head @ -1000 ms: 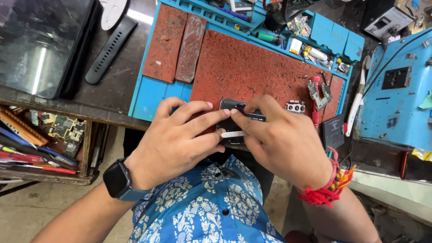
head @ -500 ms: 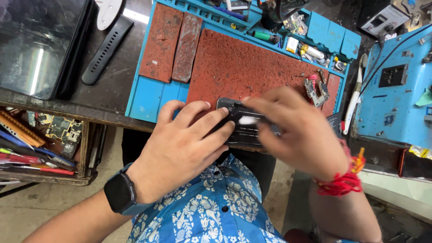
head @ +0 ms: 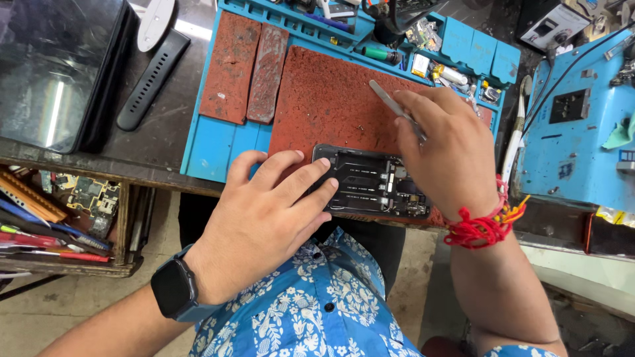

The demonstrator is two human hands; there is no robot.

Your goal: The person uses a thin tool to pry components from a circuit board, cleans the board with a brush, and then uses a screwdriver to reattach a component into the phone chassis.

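Opened phone (head: 370, 188): lies flat at the near edge of the red mat (head: 331, 99), back cover off, internals exposed. Likely light, rigid, fragile inside; best held by its outer frame. Left hand (head: 264, 218) presses its fingers flat on the phone's left end. Right hand (head: 450, 152) pinches metal tweezers (head: 390, 104) above the right end.

You see the bench in bright, even light that seems to come from above. A strong white glare lies on the dark glass panel (head: 56, 69) at far left. Shadows under your hands are soft. The picture is sharp, with slight bending at the edges.
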